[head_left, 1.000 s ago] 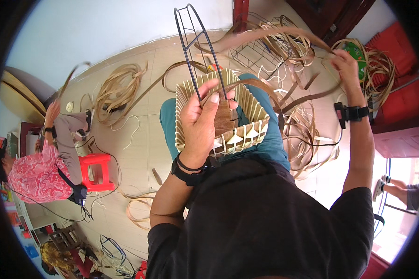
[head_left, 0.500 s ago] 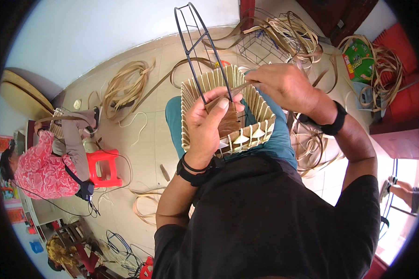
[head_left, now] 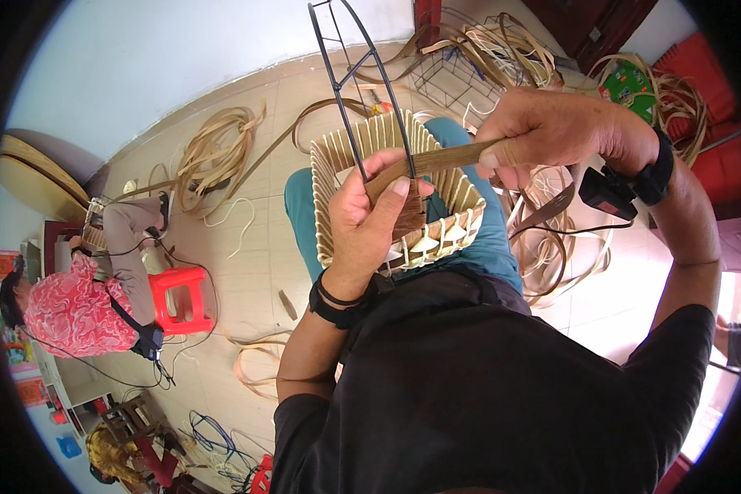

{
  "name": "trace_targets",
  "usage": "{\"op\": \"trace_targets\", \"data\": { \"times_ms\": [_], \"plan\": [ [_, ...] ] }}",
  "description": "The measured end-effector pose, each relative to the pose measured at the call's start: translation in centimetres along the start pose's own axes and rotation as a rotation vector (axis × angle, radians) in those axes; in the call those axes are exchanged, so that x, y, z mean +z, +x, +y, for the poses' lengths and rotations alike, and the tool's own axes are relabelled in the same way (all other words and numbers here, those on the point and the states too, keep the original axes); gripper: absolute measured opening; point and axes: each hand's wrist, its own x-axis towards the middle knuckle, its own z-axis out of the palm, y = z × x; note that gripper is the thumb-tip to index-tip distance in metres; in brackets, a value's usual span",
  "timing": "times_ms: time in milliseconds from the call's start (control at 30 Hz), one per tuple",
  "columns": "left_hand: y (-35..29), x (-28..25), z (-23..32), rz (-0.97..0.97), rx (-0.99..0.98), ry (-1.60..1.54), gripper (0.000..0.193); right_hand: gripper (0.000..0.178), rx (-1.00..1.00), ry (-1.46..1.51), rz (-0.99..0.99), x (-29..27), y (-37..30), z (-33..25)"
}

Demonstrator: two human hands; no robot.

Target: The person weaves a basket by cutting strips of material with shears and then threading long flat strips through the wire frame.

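Observation:
A basket (head_left: pixel 469 216) with brown walls and pale cord lashing rests on my lap. From it rises a black metal handle frame (head_left: pixel 336 87), its lower end wrapped in brown strip (head_left: pixel 410 219). My left hand (head_left: pixel 362 216) is closed around this wrapped end, thumb pressing on the near side. A flat brown strip (head_left: pixel 454 157) runs from there past the handle's right leg to my right hand (head_left: pixel 543 136). That hand pinches the strip, which looks taut, to the right of the basket. The strip's tail hangs below the right hand.
Coiled strips (head_left: pixel 218 156) lie on the tiled floor at left, more coils (head_left: pixel 552 235) at right. A wire frame (head_left: pixel 457 82) sits beyond the basket. Another person (head_left: pixel 78 313) in a pink patterned top works at left by a red stool (head_left: pixel 181 300). Cables lie at lower left.
My right hand has moved right, away from the basket, and a longer stretch of strip shows between my hands. My left hand keeps its hold on the wrapped part.

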Motion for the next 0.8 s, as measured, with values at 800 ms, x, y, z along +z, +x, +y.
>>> {"op": "trace_targets", "data": {
  "times_ms": [800],
  "plan": [
    [-0.4,1.5,-1.3,0.29,0.586,0.389,0.094,0.015,-0.609,-0.625,0.201,9.0,-1.5,-7.6]
  ]
}}
